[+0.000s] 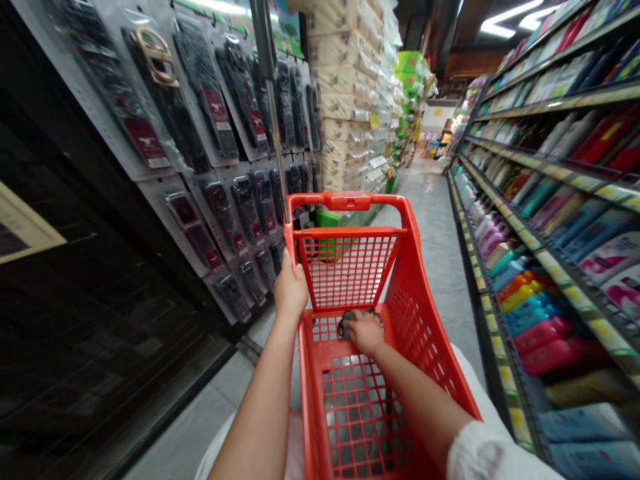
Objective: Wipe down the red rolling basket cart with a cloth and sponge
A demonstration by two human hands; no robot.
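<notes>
The red basket (433, 300) is gripped at its left edge by the left hand (291, 292); inside its far edge, a dark object (346, 325) is touched by the right hand (366, 332), grip unclear. Open floor (445, 267) is seen rightward.

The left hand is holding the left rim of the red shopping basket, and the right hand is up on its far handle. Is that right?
Not quite: the right hand isn't on the far handle. The head view shows it down inside the red shopping basket, on a dark item.
</notes>
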